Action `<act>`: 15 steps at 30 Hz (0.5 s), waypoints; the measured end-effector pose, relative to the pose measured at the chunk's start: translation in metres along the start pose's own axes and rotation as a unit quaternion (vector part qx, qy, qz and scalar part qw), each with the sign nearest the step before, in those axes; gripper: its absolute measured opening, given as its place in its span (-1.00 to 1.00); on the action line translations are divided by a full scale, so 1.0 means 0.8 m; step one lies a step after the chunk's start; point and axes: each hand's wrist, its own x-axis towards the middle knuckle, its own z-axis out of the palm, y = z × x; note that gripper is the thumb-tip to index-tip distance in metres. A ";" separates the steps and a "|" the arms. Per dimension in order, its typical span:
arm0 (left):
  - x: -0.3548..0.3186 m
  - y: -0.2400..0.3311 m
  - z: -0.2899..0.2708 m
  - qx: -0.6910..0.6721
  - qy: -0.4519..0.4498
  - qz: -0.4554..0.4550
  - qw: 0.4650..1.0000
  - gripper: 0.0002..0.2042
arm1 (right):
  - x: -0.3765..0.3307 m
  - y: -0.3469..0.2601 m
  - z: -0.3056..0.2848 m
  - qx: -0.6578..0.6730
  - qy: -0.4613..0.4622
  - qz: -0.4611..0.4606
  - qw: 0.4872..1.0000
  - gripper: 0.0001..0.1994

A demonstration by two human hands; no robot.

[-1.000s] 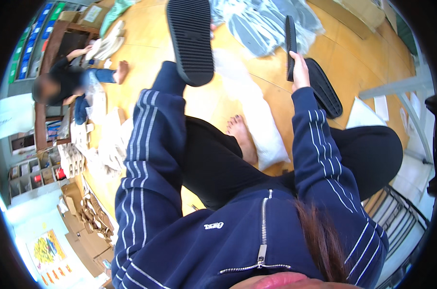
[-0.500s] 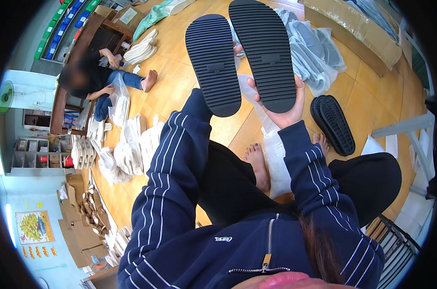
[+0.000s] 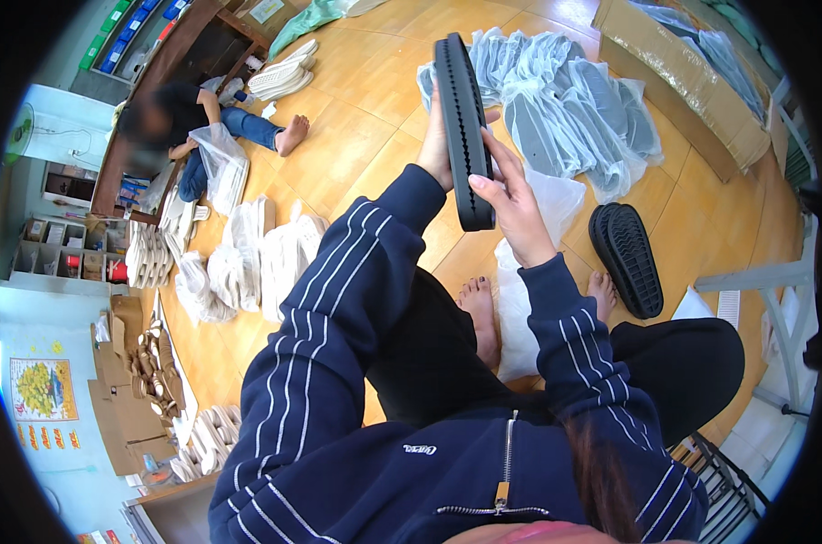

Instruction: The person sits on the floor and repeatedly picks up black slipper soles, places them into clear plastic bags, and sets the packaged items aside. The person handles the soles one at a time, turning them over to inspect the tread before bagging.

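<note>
Two black shoe soles [image 3: 463, 127] are pressed together face to face and held upright, edge toward me. My left hand [image 3: 435, 150] grips them from the left side. My right hand [image 3: 513, 204] holds their lower right edge with the fingers spread along it. A third black sole [image 3: 627, 257] lies tread-up on the wooden floor to the right, beside my bare foot [image 3: 601, 292].
Clear plastic bags of grey soles [image 3: 569, 109] lie on the floor ahead, next to a long cardboard box [image 3: 674, 86]. White soles in stacks and bags [image 3: 248, 263] sit at the left. Another person [image 3: 189, 122] sits on the floor at far left. A metal chair frame [image 3: 773, 308] stands at right.
The two soles, held side by side with treads facing me half a second ago, are now pressed together and turned edge-on. The view has shifted slightly.
</note>
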 end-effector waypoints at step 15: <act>-0.008 -0.006 0.036 0.135 0.138 0.207 0.959 -0.36 | 0.006 0.016 -0.025 -0.087 0.053 0.032 0.994 -0.46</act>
